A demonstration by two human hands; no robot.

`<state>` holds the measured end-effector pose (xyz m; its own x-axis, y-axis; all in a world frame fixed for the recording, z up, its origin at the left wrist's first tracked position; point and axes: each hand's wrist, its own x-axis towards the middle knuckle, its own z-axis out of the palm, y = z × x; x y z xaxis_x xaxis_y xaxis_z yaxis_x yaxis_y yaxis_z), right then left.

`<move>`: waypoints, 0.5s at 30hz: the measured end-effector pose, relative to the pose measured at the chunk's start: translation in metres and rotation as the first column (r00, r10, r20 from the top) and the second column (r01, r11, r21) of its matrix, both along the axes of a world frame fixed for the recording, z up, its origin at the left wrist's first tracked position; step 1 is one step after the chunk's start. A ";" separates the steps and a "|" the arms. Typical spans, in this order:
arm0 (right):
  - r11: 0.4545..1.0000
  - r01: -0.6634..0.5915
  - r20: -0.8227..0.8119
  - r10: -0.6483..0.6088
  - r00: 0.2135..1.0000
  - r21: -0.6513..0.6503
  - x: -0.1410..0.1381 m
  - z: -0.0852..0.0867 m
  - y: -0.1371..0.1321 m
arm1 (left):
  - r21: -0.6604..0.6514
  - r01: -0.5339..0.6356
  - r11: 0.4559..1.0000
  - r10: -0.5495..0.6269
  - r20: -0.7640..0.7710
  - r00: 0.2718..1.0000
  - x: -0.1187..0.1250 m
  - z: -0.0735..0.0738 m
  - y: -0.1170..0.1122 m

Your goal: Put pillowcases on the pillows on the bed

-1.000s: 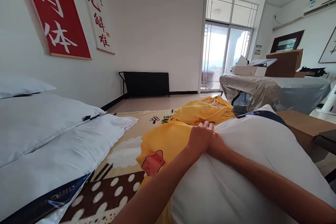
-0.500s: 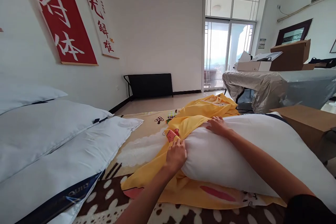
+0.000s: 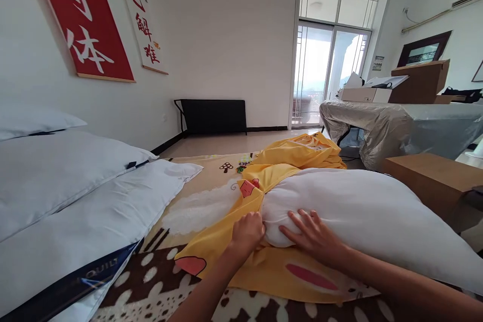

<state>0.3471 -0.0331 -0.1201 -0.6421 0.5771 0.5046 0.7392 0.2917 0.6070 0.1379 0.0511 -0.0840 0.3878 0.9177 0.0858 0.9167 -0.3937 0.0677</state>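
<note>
A patterned blanket point(image 3: 158, 282) is being used as the ground for everything near, and it is being spread from the near edge toward the far floor. On its left side a stack of white pillows point(image 3: 75, 196) is being kept, well apart from the hands. Right of the middle, a large white pillow point(image 3: 370, 216) is being laid across the blanket. Its left end is being wrapped by a yellow pillowcase point(image 3: 264, 266), which is being spread flat beneath it and bunched in a heap at the far side. A cardboard box point(image 3: 430, 176) is being seen just beyond the pillow at the right. The pillow's left end is being pressed by the right hand point(image 3: 315, 236), with the fingers spread and laid flat on the white cloth. The yellow pillowcase is being gripped by the left hand point(image 3: 247, 231), with the fingers curled tight on a fold of it, just left of the pillow's end and close beside the right hand
</note>
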 end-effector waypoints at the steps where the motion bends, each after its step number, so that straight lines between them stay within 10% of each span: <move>1: 1.000 -0.008 0.001 0.008 1.000 -0.029 0.002 0.004 0.008 | -0.002 0.002 1.000 -0.002 0.006 1.000 -0.001 0.000 0.002; 9: 0.922 0.113 -0.082 -0.153 0.985 -0.371 -0.001 0.065 0.047 | 0.229 -0.017 0.973 0.000 0.074 0.997 0.008 0.014 -0.003; 15: 0.824 0.121 -0.174 -0.257 0.951 -0.554 -0.003 0.099 0.076 | 0.381 0.438 0.814 -0.451 -0.059 0.890 0.025 0.000 -0.018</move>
<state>0.3438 0.0425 -0.0209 -0.3961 0.8955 0.2028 0.9116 0.3570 0.2039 0.1634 0.0334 -0.0838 0.7365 0.5412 0.4059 0.6355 -0.7591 -0.1411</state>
